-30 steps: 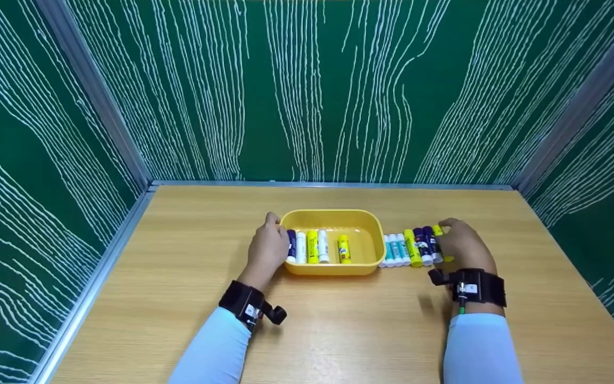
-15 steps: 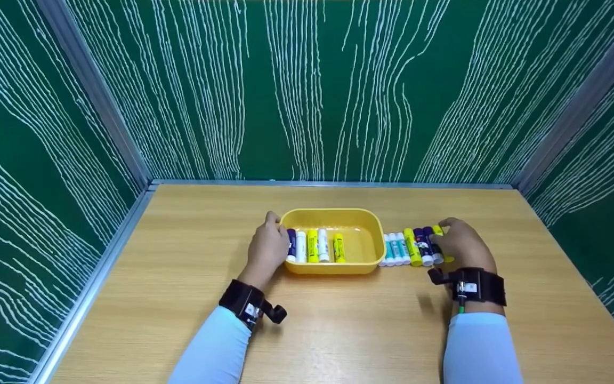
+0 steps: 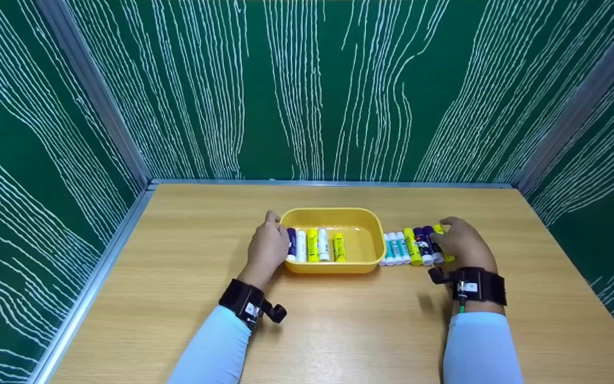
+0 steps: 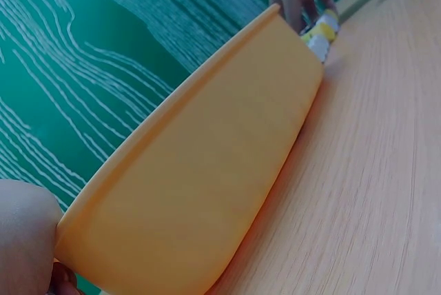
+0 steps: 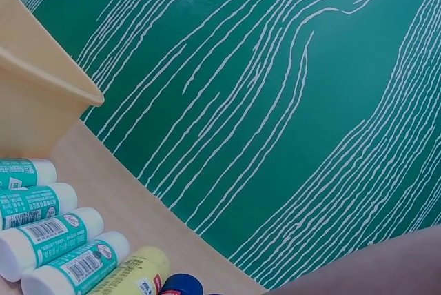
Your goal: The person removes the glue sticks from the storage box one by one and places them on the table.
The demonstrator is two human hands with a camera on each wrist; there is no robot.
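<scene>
My left hand (image 3: 268, 242) grips the left end of a yellow plastic tub (image 3: 333, 268) by its rim. Several glue sticks lie in the tub: a purple one (image 3: 291, 242) beside my fingers, two white ones, a yellow one (image 3: 313, 245), and a shorter yellow one (image 3: 339, 248) slightly apart. A row of glue sticks touches the tub's right side on the table, with teal-and-white ones (image 3: 396, 248), a yellow one (image 3: 412, 246) and two purple ones (image 3: 422, 246). At the row's right end my right hand (image 3: 466, 245) rests over another yellow glue stick (image 3: 438, 229), partly hiding it.
The wooden table (image 3: 205, 229) is bounded at the back by a metal strip (image 3: 221, 182). Green panels (image 3: 253, 106) with wavy white lines enclose it behind and at both sides.
The shorter yellow glue stick in the tub has shifted a little to the left. Both hands, the tub and the row stay about where they were.
</scene>
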